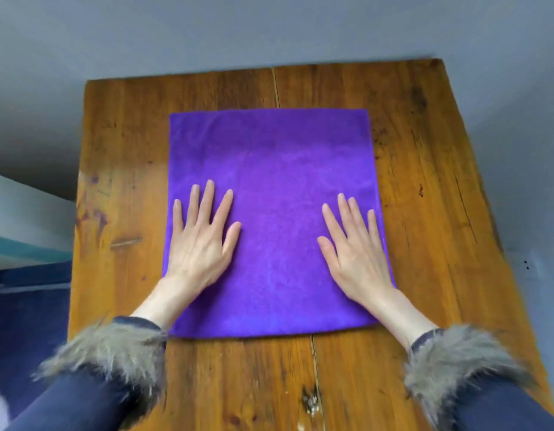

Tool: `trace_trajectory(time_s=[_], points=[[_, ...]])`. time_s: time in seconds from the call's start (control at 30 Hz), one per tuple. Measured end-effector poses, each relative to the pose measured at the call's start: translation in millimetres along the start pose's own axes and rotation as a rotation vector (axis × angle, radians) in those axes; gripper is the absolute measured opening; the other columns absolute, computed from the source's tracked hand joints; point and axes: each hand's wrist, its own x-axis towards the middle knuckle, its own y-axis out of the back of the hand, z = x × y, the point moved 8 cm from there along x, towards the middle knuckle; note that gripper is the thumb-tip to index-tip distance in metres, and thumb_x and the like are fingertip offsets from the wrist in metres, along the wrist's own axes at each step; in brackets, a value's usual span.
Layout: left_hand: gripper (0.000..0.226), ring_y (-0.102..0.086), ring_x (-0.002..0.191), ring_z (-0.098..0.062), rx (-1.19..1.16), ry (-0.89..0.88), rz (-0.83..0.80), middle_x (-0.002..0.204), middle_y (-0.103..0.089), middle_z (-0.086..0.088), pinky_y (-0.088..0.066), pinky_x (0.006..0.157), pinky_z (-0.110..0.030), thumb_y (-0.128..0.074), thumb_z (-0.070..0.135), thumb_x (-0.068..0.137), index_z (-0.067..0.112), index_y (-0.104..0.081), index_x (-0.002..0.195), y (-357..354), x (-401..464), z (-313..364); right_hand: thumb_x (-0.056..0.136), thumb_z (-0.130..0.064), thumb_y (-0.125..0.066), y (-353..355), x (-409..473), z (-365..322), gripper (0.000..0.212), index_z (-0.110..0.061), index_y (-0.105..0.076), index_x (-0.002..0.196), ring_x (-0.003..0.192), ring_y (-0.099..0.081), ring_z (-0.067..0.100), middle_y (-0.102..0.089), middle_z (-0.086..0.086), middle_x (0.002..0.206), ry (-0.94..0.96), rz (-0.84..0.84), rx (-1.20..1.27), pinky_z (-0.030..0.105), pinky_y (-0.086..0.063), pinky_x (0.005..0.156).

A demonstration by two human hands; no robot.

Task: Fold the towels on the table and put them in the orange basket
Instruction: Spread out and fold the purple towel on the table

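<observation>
Your purple towel (272,181) lies flat in the middle of the wooden tabletop (425,181), its long sides running away from you and its near edge square to the near part of the table. It looks smooth, with no bunching that shows.

Your left hand (201,241) rests palm-down on the towel's near left part, fingers straight and spread, pressing on the cloth and holding nothing. Its little finger lies just inside the towel's left edge.

Your right hand (356,250) lies the same way on the near right part, flat and wide, fingers straight and pointing slightly outward. Its little finger sits at the towel's right edge.

The two hands are well apart, with bare purple cloth between them.

Both wrists come out of dark sleeves with grey fur cuffs (456,359), which hang over the tabletop's near end.

A seam between the boards runs down the tabletop and passes under the towel.
</observation>
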Motion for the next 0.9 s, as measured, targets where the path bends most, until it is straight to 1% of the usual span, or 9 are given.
trace_trajectory(time_s=[0.1,0.2,0.37,0.47,0.53,0.63,0.73,0.8,0.9], points=[[0.062,-0.011,0.144,-0.031,0.020,0.011,-0.006,0.156,-0.017,-0.010,-0.010,0.115,-0.051,-0.020,0.046,0.092,0.018,-0.027,0.147,-4,-31,-7,0.095,-0.043,-0.024,-13,-39,5,0.058,-0.016,-0.024,0.147,0.143,-0.002,0.018,-0.013,0.006,0.156,-0.038,-0.017,-0.055,0.043,-0.001,0.116],[0.061,-0.016,0.143,-0.031,0.041,0.030,-0.005,0.155,-0.020,-0.010,-0.015,0.112,-0.055,-0.020,0.044,0.092,0.016,-0.030,0.145,-3,-46,-28,0.093,-0.045,-0.022,-13,-53,28,0.062,-0.015,-0.023,0.147,0.143,-0.004,0.017,-0.014,0.005,0.155,-0.103,-0.005,-0.081,0.048,-0.002,0.115],[0.063,-0.006,0.145,-0.030,0.053,0.097,-0.001,0.157,-0.012,-0.009,-0.005,0.113,-0.055,-0.013,0.044,0.093,0.015,-0.020,0.148,2,-65,-49,0.094,-0.044,-0.020,-6,-59,42,0.062,-0.014,-0.014,0.148,0.143,0.003,0.017,-0.008,0.008,0.157,-0.197,-0.007,-0.102,0.049,0.002,0.115],[0.060,-0.001,0.145,-0.026,0.015,0.058,0.005,0.157,-0.008,-0.008,-0.003,0.115,-0.053,-0.016,0.042,0.095,0.014,-0.016,0.149,0,-95,-37,0.095,-0.044,-0.019,-5,-78,23,0.060,-0.016,-0.007,0.147,0.144,0.004,0.018,-0.002,0.004,0.156,-0.160,-0.012,-0.050,0.046,0.007,0.116],[0.060,-0.002,0.145,-0.025,-0.006,0.041,-0.015,0.156,-0.010,-0.008,-0.005,0.115,-0.054,-0.015,0.042,0.096,0.013,-0.016,0.148,-8,-118,-28,0.094,-0.045,-0.015,-12,-97,10,0.059,-0.018,-0.005,0.146,0.144,0.004,0.018,0.000,0.001,0.155,-0.136,-0.034,-0.009,0.043,0.009,0.116],[0.063,-0.003,0.144,-0.025,-0.005,0.092,-0.060,0.155,-0.007,-0.005,-0.005,0.114,-0.054,-0.006,0.048,0.095,0.013,-0.012,0.147,-21,-144,-33,0.093,-0.046,-0.014,-24,-119,13,0.059,-0.018,-0.007,0.145,0.144,0.001,0.018,-0.003,0.001,0.154,-0.180,-0.062,-0.017,0.045,0.004,0.117],[0.064,0.005,0.144,-0.023,-0.024,0.173,-0.071,0.155,0.003,0.000,0.001,0.115,-0.052,-0.007,0.049,0.093,0.014,-0.002,0.146,-26,-153,-44,0.093,-0.045,-0.018,-25,-127,23,0.059,-0.017,-0.012,0.145,0.144,-0.004,0.020,-0.006,0.003,0.154,-0.201,-0.053,-0.029,0.048,-0.001,0.115],[0.064,0.011,0.143,-0.020,-0.046,0.203,-0.078,0.154,0.008,0.002,0.005,0.115,-0.051,-0.005,0.050,0.092,0.015,0.003,0.146,-27,-153,-46,0.093,-0.045,-0.018,-25,-127,25,0.060,-0.017,-0.010,0.145,0.144,-0.003,0.019,-0.004,0.003,0.154,-0.199,-0.057,-0.029,0.047,0.001,0.115],[0.064,0.015,0.142,-0.018,-0.062,0.226,-0.099,0.152,0.013,0.004,0.009,0.115,-0.048,-0.003,0.052,0.091,0.018,0.009,0.144,-28,-154,-45,0.094,-0.046,-0.015,-26,-127,25,0.059,-0.020,-0.004,0.146,0.143,0.006,0.015,0.004,0.000,0.154,-0.199,-0.077,-0.029,0.044,0.009,0.115]])
